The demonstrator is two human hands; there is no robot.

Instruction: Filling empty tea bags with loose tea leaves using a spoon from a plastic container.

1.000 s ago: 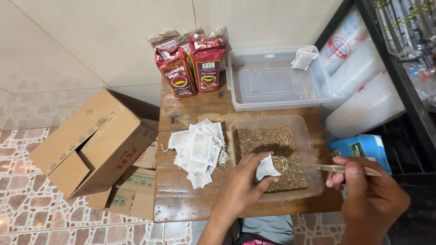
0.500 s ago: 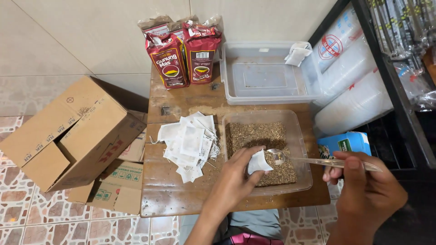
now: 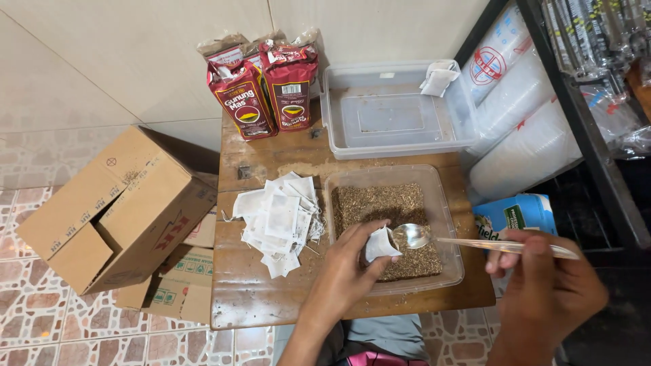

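My left hand [image 3: 346, 271] pinches a small white paper sachet [image 3: 380, 244] held open over a clear plastic tub [image 3: 449, 210] of loose brown tea leaves [image 3: 380, 207]. My right hand [image 3: 542, 281] grips the handle of a metal spoon [image 3: 434, 238]; its bowl sits right beside the sachet's mouth and looks empty. A heap of several flat white sachets [image 3: 278, 220] lies on the wooden table [image 3: 271, 298] just left of the tub.
Two red tea packets [image 3: 268, 91] stand at the table's back by the tiled wall. An empty clear tub [image 3: 390, 112] with one sachet on its rim sits behind. Cardboard boxes [image 3: 115, 210] lie on the floor left; plastic-wrapped stacks [image 3: 536, 122] and a blue carton [image 3: 519, 213] are right.
The spoon's bowl has come up against the sachet's mouth and now looks empty. Both hands stay over the tub; the view has shifted slightly.
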